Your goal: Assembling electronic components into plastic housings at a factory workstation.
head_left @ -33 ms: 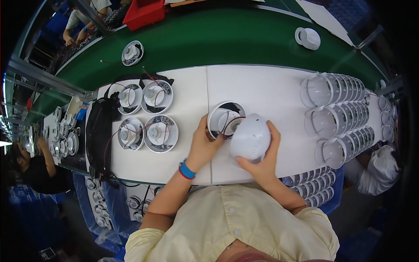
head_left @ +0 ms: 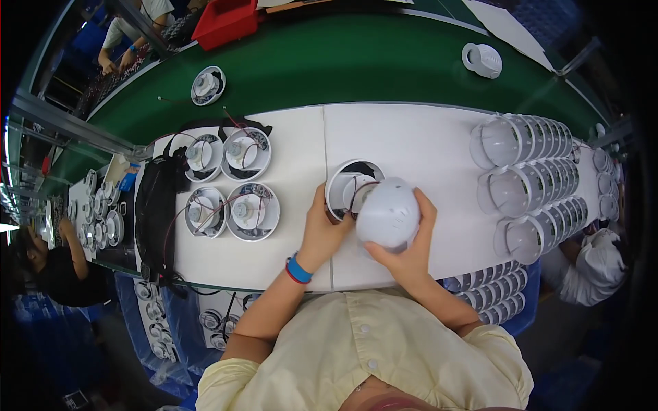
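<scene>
Centrally, on the white table (head_left: 411,137): a white dome cover (head_left: 388,214), held in the closed grip of the right hand (head_left: 404,253), fingers wrapped round its right and lower sides. Left hand (head_left: 322,229), blue wristband (head_left: 296,268), grips the rim of an open round lamp housing (head_left: 348,183) with red and black wires, touching the dome. Left: four similar housings (head_left: 233,181). Right: rows of stacked translucent covers (head_left: 534,178). Beyond: green conveyor belt (head_left: 343,68).

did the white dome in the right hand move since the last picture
Yes. The white dome has shifted slightly left and up, now overlapping more of the round housing on the white table.
</scene>
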`<state>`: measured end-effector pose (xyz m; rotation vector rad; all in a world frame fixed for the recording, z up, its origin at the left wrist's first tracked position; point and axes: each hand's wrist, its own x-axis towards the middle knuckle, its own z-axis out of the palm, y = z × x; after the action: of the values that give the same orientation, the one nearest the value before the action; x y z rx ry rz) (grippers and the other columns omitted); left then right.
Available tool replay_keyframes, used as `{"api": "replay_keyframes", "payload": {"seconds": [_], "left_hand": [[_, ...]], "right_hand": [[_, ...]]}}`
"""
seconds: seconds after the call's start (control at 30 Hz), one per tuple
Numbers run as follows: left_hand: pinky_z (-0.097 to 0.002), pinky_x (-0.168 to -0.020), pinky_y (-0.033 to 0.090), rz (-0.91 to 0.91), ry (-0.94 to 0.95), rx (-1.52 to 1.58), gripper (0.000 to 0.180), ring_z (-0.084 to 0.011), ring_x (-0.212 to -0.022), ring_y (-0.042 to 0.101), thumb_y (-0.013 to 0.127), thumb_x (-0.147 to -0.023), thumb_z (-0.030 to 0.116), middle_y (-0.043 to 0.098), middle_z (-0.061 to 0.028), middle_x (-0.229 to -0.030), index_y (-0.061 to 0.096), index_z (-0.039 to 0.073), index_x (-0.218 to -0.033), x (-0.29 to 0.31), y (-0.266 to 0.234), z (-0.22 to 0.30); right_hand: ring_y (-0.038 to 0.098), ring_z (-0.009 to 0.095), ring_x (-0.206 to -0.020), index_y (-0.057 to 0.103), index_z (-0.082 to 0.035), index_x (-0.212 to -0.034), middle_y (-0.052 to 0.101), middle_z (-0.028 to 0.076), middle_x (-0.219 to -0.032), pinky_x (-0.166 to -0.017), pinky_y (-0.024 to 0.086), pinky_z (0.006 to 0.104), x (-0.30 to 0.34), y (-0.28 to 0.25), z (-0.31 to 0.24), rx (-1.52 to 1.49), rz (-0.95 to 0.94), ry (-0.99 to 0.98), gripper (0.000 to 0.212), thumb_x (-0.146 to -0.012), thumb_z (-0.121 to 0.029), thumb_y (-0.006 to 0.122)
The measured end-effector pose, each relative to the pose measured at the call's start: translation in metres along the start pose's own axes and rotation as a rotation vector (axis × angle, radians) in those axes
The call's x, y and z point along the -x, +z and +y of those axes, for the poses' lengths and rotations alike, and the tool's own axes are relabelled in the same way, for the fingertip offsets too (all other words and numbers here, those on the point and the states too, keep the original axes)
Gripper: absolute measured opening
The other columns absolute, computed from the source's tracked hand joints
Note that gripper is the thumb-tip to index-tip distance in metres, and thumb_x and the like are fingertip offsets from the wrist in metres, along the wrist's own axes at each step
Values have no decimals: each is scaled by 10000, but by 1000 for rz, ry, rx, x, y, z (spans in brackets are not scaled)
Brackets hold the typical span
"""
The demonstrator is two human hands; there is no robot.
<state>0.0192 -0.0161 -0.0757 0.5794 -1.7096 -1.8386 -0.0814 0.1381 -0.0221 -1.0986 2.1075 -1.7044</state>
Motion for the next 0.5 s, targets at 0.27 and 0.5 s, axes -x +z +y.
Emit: {"api": "replay_keyframes", "payload": {"seconds": [0.27,0.5], "left_hand": [[-336,-1003,457,-40,-41,144,795,-218,-1280,462,629,-740,-166,486,-118,-1338,303,22,-1441,8,21,18],[-374,-1099,354,-394,-22,404,721,-216,-1353,383,598,-910,78,427,-115,-1428,220,81,-1524,5,9,47]], "right_hand": [[386,289,-1272,259,-4,-1447,342,156,-1341,-1072,339,416,-17,10,-12,178,-6,-52,1030,-634,-222,853],[366,315,-1285,266,-16,-1448,311,169,-1373,-1072,332,426,-23,8,7,-263,-119,71,946,-707,-288,787]]}}
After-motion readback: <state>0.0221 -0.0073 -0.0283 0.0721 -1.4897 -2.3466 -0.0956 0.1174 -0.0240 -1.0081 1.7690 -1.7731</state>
